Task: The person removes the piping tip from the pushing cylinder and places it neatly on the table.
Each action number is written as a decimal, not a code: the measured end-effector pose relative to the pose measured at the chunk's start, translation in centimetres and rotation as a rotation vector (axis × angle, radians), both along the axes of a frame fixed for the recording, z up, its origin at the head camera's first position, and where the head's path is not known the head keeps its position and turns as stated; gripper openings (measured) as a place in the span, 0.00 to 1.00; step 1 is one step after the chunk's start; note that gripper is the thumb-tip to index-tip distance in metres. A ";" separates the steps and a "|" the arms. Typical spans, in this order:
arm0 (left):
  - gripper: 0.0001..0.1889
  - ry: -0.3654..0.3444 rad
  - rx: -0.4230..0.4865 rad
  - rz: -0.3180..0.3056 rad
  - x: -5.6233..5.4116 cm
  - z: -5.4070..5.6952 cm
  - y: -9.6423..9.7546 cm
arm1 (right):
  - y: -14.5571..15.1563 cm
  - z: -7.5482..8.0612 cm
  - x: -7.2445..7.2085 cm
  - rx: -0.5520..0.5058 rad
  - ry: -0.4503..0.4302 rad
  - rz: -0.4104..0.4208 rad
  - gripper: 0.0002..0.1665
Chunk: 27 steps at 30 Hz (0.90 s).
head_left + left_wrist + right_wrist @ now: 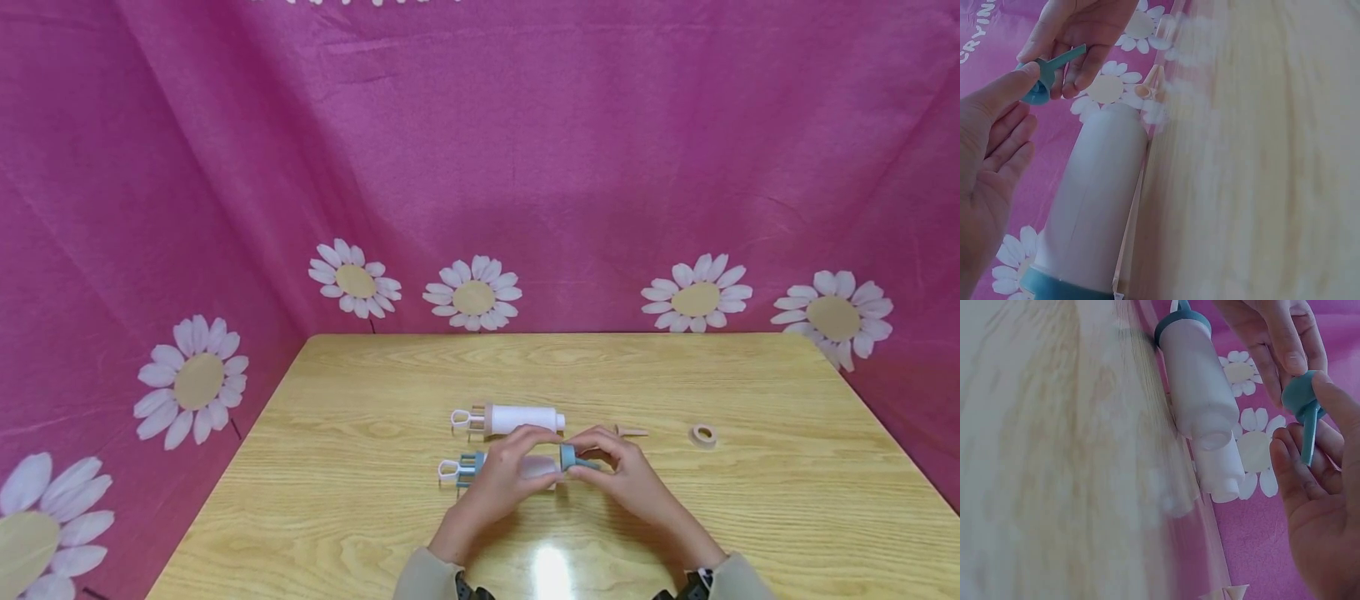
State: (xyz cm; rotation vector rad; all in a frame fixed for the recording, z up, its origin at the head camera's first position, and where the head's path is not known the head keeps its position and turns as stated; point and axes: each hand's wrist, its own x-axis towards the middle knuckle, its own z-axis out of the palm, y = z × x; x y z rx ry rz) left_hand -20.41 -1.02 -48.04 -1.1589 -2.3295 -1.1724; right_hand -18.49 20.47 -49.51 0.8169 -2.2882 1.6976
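Note:
Between both hands is a teal nozzle with a round screw cap (567,457) and a thin spout, held just above the table. My left hand (504,473) pinches the cap from the left, its thumb (1025,72) on the teal rim. From the other side, my right hand (628,477) pinches the same piece between thumb and fingers, the spout (1309,437) pointing toward its palm. Behind the left hand lies a white syringe-like tube (1097,187) with a teal collar and a looped plunger handle (448,470); the left fingers partly cover it in the head view.
A second white tube (521,418) with a beige collar lies just beyond, parallel to the first. A beige nozzle (633,432) and a beige ring (703,435) rest to the right on the wooden table (375,375). A pink flowered cloth (525,150) hangs behind.

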 end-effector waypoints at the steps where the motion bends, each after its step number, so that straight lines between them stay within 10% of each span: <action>1: 0.22 0.000 0.004 0.000 0.0 0.0 0.0 | -0.1 0.0 0.0 -0.003 0.005 0.005 0.15; 27: 0.21 0.004 0.064 0.027 -0.2 0.0 -0.8 | 2.1 -0.9 0.8 0.034 -0.193 -0.084 0.07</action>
